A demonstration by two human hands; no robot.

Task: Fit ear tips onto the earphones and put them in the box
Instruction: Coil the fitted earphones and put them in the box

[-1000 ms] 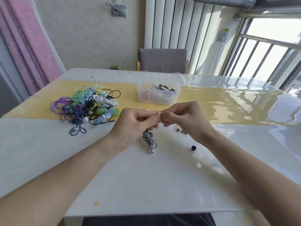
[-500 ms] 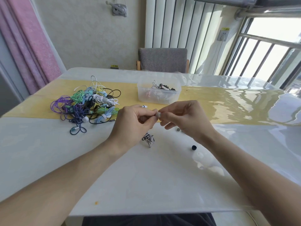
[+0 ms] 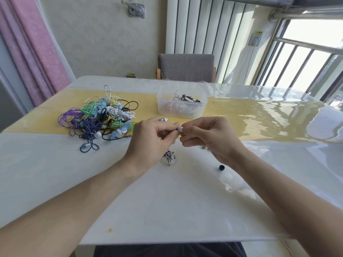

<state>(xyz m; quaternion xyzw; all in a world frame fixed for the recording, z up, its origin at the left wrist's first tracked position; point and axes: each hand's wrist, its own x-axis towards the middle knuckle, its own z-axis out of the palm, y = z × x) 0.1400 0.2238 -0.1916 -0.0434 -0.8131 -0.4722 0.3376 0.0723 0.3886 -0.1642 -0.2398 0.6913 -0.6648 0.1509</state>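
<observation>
My left hand [image 3: 151,140] pinches one earbud of a black-and-white striped earphone, and its bundled cable [image 3: 169,156] hangs below onto the white table [image 3: 167,201]. The second earbud [image 3: 164,119] sticks out above the left fingers. My right hand [image 3: 209,139] pinches a small whitish ear tip [image 3: 180,129] against the held earbud, between the two hands. Behind them stands the clear plastic box [image 3: 181,106] with several earphones inside. A loose black ear tip [image 3: 221,167] lies on the table by my right wrist, and small grey tips [image 3: 203,147] lie under my right hand.
A tangled pile of coloured earphones [image 3: 100,117] lies at the left on the yellow runner [image 3: 241,115]. A grey chair [image 3: 186,67] stands beyond the far table edge. A pink curtain [image 3: 31,52] hangs at the left and a barred window [image 3: 306,58] at the right.
Both hands have risen a little and the striped cable bundle has been lifted, so less of it trails on the table. The ear tip now shows between the fingertips.
</observation>
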